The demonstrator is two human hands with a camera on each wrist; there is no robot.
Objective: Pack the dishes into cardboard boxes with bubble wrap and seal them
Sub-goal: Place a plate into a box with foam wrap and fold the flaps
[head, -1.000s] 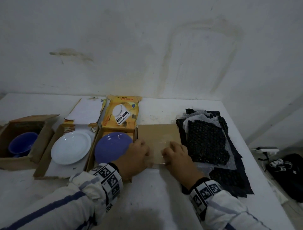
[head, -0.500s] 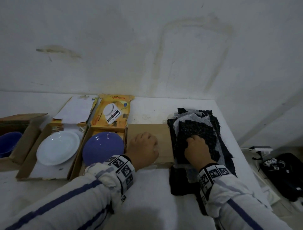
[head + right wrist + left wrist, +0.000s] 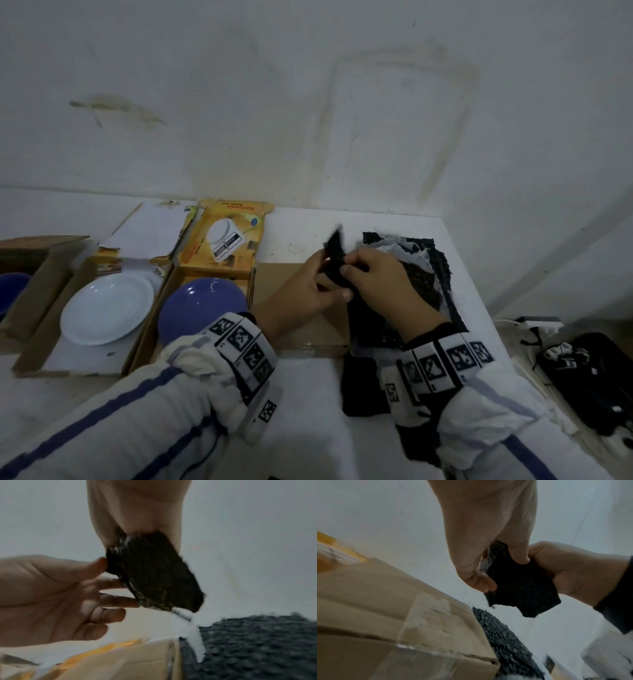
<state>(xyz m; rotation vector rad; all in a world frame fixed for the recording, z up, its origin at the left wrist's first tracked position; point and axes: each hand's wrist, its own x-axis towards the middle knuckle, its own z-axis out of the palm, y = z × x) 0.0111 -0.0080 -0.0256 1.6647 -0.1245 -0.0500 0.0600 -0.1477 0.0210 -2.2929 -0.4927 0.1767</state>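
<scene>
Head view: left hand and right hand both pinching small black bubble-wrap piece, fingers curled, hovering over closed taped brown cardboard box.

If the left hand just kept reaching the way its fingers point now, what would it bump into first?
The black bubble wrap piece, which the left hand already touches at its fingertips. Right behind it is the right hand gripping that piece, though depth is hard to judge.

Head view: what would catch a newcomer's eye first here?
Both hands, the left hand and right hand, hold up a black piece of bubble wrap above the closed cardboard box in mid-table. To their left, a white plate and a blue dish lie in open boxes.
</scene>
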